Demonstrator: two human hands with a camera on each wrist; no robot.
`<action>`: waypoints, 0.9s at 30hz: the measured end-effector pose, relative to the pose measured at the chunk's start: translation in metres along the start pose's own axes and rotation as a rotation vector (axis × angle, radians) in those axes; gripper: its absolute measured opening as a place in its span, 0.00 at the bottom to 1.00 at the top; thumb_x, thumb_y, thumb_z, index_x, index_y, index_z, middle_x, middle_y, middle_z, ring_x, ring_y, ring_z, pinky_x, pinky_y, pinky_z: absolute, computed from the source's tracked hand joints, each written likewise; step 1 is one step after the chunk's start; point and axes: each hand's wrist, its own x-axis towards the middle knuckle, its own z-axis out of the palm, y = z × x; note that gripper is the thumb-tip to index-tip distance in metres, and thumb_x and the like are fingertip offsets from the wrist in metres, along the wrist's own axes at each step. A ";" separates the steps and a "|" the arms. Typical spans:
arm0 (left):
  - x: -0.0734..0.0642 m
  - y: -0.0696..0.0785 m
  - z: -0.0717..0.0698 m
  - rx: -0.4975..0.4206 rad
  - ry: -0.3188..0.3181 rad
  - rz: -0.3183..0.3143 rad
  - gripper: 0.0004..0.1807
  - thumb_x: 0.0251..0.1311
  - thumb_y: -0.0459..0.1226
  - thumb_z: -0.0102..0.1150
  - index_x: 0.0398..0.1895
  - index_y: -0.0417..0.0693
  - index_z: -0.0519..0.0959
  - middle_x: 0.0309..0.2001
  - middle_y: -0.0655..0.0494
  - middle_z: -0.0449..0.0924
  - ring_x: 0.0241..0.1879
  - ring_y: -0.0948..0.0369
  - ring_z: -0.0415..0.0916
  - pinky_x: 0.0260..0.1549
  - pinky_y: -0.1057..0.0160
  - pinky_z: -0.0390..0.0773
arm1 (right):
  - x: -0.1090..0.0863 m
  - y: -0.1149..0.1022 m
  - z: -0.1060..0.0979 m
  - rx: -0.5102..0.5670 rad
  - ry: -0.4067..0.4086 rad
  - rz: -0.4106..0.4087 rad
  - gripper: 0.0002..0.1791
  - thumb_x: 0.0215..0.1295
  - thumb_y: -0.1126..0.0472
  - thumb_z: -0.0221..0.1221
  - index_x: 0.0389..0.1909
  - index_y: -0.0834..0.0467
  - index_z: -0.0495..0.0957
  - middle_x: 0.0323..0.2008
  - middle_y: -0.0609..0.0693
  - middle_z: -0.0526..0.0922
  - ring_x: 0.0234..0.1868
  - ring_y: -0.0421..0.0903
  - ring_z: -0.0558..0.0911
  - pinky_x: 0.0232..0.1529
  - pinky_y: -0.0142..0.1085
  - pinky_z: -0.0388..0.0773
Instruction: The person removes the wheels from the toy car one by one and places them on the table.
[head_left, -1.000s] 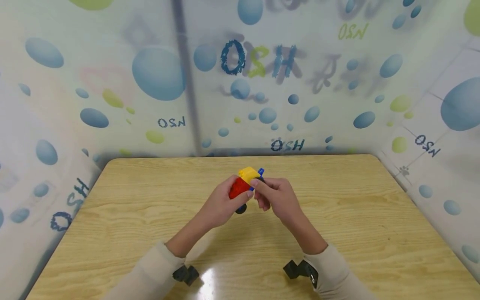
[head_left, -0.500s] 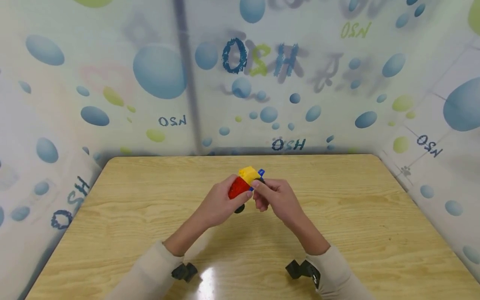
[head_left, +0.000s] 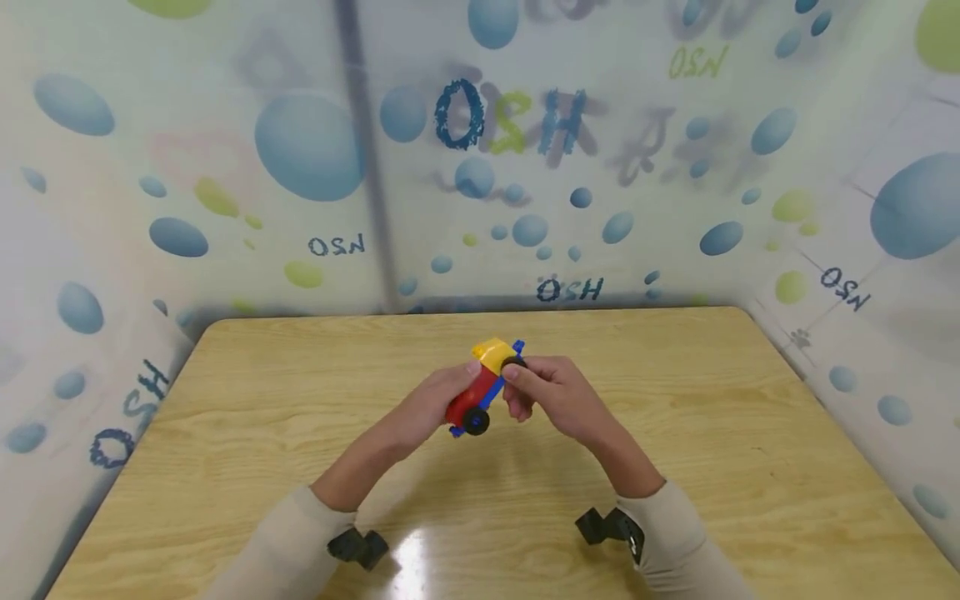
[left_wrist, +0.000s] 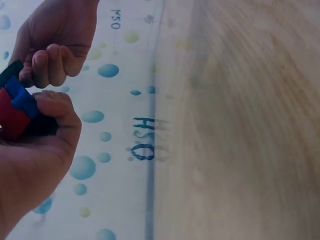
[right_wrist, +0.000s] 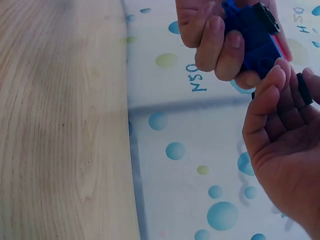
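Note:
A toy truck with a yellow cab (head_left: 492, 353), a red body (head_left: 472, 393) and a blue chassis (head_left: 493, 392) is held tilted above the table. My left hand (head_left: 423, 410) grips the red body from the left, its thumb lying near the cab. In the head view, one black wheel (head_left: 476, 421) shows at the lower end. My right hand (head_left: 558, 397) pinches another black wheel (head_left: 514, 362) beside the cab between thumb and fingers. The right wrist view shows the blue underside (right_wrist: 255, 37), with left fingers (right_wrist: 230, 50) wrapped round it. The left palm hides part of the body.
A wooden table (head_left: 675, 433) lies beneath both hands. Behind it and along both sides stand pale walls (head_left: 420, 208) with blue and green bubble prints. Black wrist mounts (head_left: 358, 547) sit at both cuffs.
My left thumb has moved from across the truck's near side up toward the cab, uncovering the lower wheel and blue chassis. The right hand keeps its pinch on the wheel by the cab.

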 end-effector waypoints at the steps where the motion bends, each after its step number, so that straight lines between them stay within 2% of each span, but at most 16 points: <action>1: 0.000 -0.002 0.000 -0.055 -0.029 -0.015 0.30 0.75 0.55 0.30 0.55 0.38 0.69 0.35 0.51 0.73 0.30 0.58 0.70 0.29 0.65 0.72 | 0.000 0.000 -0.001 0.004 -0.008 -0.005 0.22 0.74 0.50 0.50 0.29 0.65 0.77 0.23 0.51 0.78 0.24 0.46 0.77 0.30 0.35 0.80; 3: 0.001 -0.005 0.001 -0.168 -0.089 -0.029 0.29 0.74 0.55 0.30 0.57 0.40 0.67 0.35 0.52 0.74 0.28 0.59 0.70 0.26 0.66 0.71 | 0.000 0.002 -0.003 0.017 -0.022 -0.011 0.22 0.74 0.50 0.50 0.29 0.65 0.77 0.23 0.51 0.78 0.23 0.46 0.77 0.30 0.36 0.81; 5: 0.002 -0.009 0.002 -0.269 -0.144 -0.017 0.27 0.74 0.54 0.32 0.58 0.43 0.65 0.35 0.52 0.76 0.29 0.59 0.72 0.26 0.66 0.72 | 0.000 0.004 -0.004 0.034 -0.033 -0.018 0.22 0.74 0.50 0.50 0.29 0.64 0.77 0.23 0.52 0.78 0.23 0.46 0.77 0.30 0.36 0.81; 8: 0.004 -0.012 0.004 -0.402 -0.194 0.020 0.24 0.74 0.52 0.34 0.59 0.45 0.64 0.38 0.51 0.79 0.33 0.58 0.77 0.30 0.65 0.76 | 0.000 0.006 -0.004 0.053 -0.031 -0.022 0.23 0.74 0.49 0.50 0.28 0.63 0.77 0.23 0.54 0.77 0.23 0.47 0.77 0.30 0.37 0.80; 10: 0.005 -0.012 0.005 -0.474 -0.202 0.032 0.22 0.74 0.49 0.37 0.60 0.45 0.64 0.39 0.50 0.79 0.35 0.57 0.79 0.34 0.63 0.79 | 0.001 0.005 -0.003 0.054 -0.020 -0.031 0.22 0.74 0.49 0.50 0.27 0.63 0.76 0.22 0.54 0.76 0.23 0.47 0.76 0.30 0.37 0.79; 16: 0.005 -0.012 0.004 -0.587 -0.124 0.008 0.20 0.72 0.47 0.42 0.59 0.44 0.66 0.37 0.50 0.79 0.32 0.57 0.80 0.38 0.59 0.82 | 0.002 0.001 0.003 0.024 0.029 -0.057 0.21 0.74 0.51 0.51 0.25 0.62 0.76 0.19 0.53 0.73 0.21 0.47 0.74 0.26 0.36 0.77; 21: 0.004 -0.011 0.005 -0.613 -0.077 0.004 0.19 0.73 0.43 0.43 0.59 0.42 0.67 0.38 0.50 0.78 0.32 0.57 0.80 0.39 0.59 0.82 | 0.001 -0.001 0.008 0.022 0.072 -0.046 0.22 0.73 0.51 0.52 0.24 0.62 0.75 0.18 0.50 0.72 0.20 0.46 0.72 0.25 0.35 0.75; 27: 0.003 -0.008 0.008 -0.604 -0.034 0.009 0.20 0.73 0.42 0.43 0.61 0.41 0.67 0.38 0.50 0.77 0.31 0.57 0.80 0.37 0.59 0.82 | 0.000 0.000 0.011 0.029 0.115 -0.040 0.22 0.74 0.51 0.52 0.23 0.62 0.74 0.17 0.52 0.71 0.19 0.46 0.71 0.24 0.34 0.73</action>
